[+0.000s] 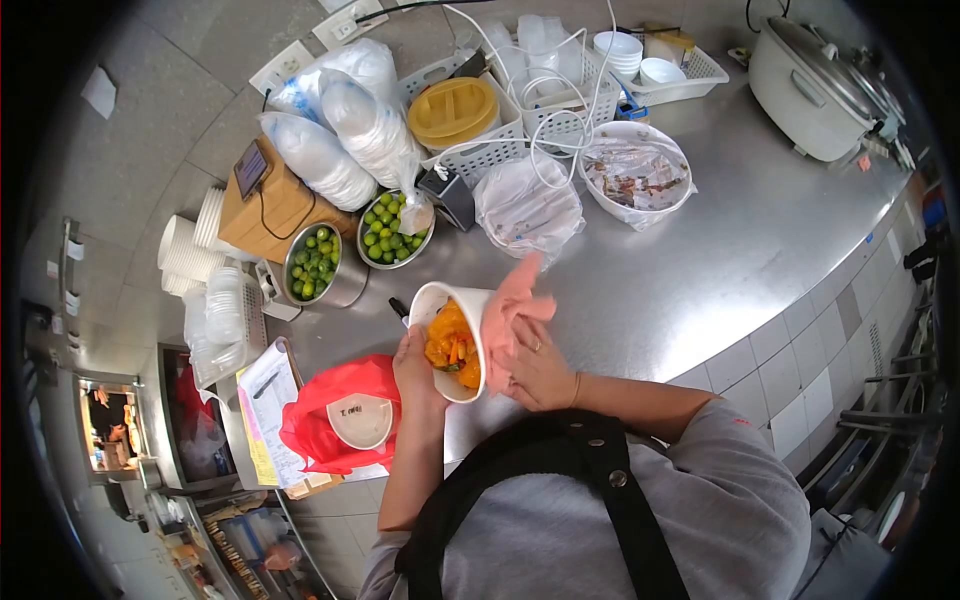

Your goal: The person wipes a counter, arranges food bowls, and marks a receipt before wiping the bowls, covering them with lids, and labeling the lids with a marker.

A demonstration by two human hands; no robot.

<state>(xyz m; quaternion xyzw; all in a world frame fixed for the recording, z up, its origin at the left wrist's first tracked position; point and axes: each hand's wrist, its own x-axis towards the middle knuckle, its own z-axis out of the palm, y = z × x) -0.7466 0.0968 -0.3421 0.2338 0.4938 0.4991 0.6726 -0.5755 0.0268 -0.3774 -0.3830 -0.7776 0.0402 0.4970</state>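
Note:
My left hand (417, 368) grips a white paper tub (434, 300) by its near left side, fingers wrapped round it. The tub is tilted, and its mouth shows orange chunks of food (455, 345) with some green bits. On the tub's other side, my right hand (538, 372) holds a pink cloth (512, 310) against the outer wall. Left of my left hand sits an open red plastic bag (312, 412) with a white lidded tub (362, 418) inside; dark writing marks its lid. A black pen-like thing (398, 307) lies partly hidden behind the tub I hold.
Two metal bowls of green limes (312, 265) stand at the back left beside a cardboard box (262, 210). Plastic-covered bowls (635, 175), baskets (480, 155) and a loose white cable line the back. A white cooker (800, 95) is far right; papers (268, 405) lie left.

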